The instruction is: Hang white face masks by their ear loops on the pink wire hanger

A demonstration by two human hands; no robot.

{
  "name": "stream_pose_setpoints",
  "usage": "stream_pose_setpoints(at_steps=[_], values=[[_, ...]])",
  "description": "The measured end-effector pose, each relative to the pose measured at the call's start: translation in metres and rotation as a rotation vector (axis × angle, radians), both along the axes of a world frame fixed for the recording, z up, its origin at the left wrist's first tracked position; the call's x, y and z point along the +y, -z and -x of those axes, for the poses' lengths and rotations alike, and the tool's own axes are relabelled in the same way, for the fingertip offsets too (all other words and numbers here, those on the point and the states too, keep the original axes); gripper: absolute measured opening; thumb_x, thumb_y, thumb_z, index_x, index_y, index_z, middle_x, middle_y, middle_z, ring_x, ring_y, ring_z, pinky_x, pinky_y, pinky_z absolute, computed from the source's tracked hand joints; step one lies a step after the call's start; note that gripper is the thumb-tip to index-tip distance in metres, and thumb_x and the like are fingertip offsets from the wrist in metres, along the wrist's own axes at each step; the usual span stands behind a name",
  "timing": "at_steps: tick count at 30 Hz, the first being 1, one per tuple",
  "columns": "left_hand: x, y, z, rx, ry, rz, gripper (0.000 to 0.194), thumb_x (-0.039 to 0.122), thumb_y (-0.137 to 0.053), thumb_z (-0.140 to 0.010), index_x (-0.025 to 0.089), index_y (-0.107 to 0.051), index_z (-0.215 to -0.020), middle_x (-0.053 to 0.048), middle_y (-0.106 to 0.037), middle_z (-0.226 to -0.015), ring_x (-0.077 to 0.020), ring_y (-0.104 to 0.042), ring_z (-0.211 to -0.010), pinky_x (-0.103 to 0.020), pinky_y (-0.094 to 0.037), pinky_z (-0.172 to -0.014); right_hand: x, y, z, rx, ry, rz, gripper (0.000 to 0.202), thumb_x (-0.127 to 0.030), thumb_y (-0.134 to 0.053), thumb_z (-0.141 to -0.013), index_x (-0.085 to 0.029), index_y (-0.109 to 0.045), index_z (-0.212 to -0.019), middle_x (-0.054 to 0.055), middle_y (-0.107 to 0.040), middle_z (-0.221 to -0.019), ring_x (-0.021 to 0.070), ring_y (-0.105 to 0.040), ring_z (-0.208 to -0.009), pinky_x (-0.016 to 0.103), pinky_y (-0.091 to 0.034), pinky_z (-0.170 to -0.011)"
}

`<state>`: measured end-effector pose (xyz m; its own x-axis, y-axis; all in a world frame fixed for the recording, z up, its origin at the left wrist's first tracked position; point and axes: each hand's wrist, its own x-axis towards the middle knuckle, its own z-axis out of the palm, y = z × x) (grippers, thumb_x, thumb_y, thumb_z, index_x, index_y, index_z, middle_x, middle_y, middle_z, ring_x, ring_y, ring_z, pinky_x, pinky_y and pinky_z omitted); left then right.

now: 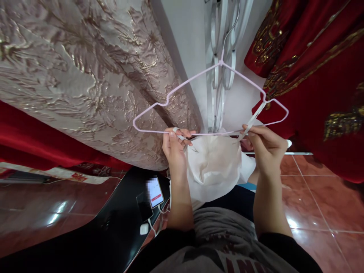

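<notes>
A pink clothes hanger (196, 77) hangs by its hook from a white metal rack. Below its bottom bar is a white garment (216, 163) with thin straps. The right strap (256, 114) loops over the hanger's right notch, and my right hand (265, 144) pinches it just under the bar. My left hand (178, 149) is at the left part of the bar, its fingers closed around the garment's left strap (179, 133). That left strap is off the hanger's left notch. Some fingertips of both hands are hidden behind the bar and cloth.
Beige embossed fabric (93, 76) hangs at the left, and red gold-trimmed fabric (318, 83) at the right. The white rack (218, 91) stands behind the hanger. On a black bench (113, 212) lie a lit phone (156, 191), a dark phone (144, 207) and a white case (144, 229).
</notes>
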<state>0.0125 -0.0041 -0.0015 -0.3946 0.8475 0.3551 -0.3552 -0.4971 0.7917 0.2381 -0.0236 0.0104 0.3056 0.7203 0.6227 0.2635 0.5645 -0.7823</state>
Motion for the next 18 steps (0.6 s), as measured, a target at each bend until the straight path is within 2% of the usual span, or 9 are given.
stream_pose_setpoints(at_steps=[4,7,10,12,15,17,18], values=[[0.003,-0.001,0.004,-0.010,0.005,-0.005,0.049,0.067,-0.082,-0.097,0.022,-0.062,-0.089,0.001,-0.068,-0.073,-0.0163,-0.080,-0.076,-0.016,-0.049,-0.049,0.019,-0.028,-0.009,-0.212,0.162,-0.147,0.014,-0.032,-0.080,-0.097,-0.033,-0.091,-0.107,-0.001,-0.074,-0.075,0.0147,-0.064,-0.066,0.033,-0.049,-0.061],[0.003,-0.002,0.006,-0.004,0.026,0.003,0.049,0.066,-0.082,-0.097,0.022,-0.062,-0.089,0.000,-0.069,-0.074,-0.0169,-0.081,-0.078,-0.016,-0.050,-0.049,0.046,-0.034,-0.029,-0.156,0.297,-0.208,0.017,-0.038,-0.086,-0.094,-0.031,-0.091,-0.109,0.000,-0.068,-0.070,0.0142,-0.057,-0.062,0.037,-0.050,-0.064],[0.001,-0.001,0.008,0.011,0.033,0.014,0.048,0.066,-0.080,-0.099,0.022,-0.062,-0.091,0.000,-0.070,-0.076,-0.0175,-0.082,-0.079,-0.017,-0.052,-0.051,0.069,-0.021,-0.059,-0.005,0.399,-0.302,0.032,-0.043,-0.094,-0.087,-0.029,-0.090,-0.115,0.000,-0.067,-0.071,0.0149,-0.058,-0.064,0.040,-0.054,-0.068],[0.001,-0.001,0.007,0.015,0.043,0.011,0.048,0.066,-0.079,-0.099,0.022,-0.062,-0.091,0.000,-0.070,-0.076,-0.0174,-0.082,-0.079,-0.017,-0.053,-0.051,0.072,-0.007,-0.075,0.036,0.434,-0.387,0.040,-0.046,-0.097,-0.082,-0.029,-0.089,-0.117,0.000,-0.067,-0.075,0.0157,-0.061,-0.068,0.040,-0.057,-0.070],[0.003,0.000,0.006,-0.003,0.056,0.011,0.047,0.065,-0.079,-0.099,0.022,-0.062,-0.091,0.000,-0.069,-0.076,-0.0166,-0.081,-0.078,-0.017,-0.052,-0.051,0.055,0.008,-0.077,0.032,0.440,-0.454,0.037,-0.051,-0.093,-0.085,-0.033,-0.089,-0.116,0.001,-0.073,-0.090,0.0182,-0.070,-0.082,0.040,-0.062,-0.077],[0.004,0.001,0.006,-0.024,0.054,0.019,0.047,0.064,-0.080,-0.099,0.022,-0.062,-0.090,0.000,-0.069,-0.076,-0.0160,-0.081,-0.078,-0.017,-0.052,-0.051,0.036,0.010,-0.064,0.039,0.414,-0.403,0.033,-0.053,-0.088,-0.090,-0.035,-0.089,-0.119,0.003,-0.078,-0.100,0.0225,-0.075,-0.094,0.044,-0.064,-0.083],[0.005,0.002,0.006,-0.034,0.049,0.019,0.046,0.064,-0.081,-0.099,0.022,-0.063,-0.090,0.000,-0.069,-0.076,-0.0157,-0.081,-0.078,-0.016,-0.052,-0.051,0.028,0.009,-0.056,0.035,0.365,-0.321,0.037,-0.054,-0.086,-0.091,-0.036,-0.088,-0.124,0.005,-0.080,-0.106,0.0252,-0.077,-0.102,0.048,-0.065,-0.089]])
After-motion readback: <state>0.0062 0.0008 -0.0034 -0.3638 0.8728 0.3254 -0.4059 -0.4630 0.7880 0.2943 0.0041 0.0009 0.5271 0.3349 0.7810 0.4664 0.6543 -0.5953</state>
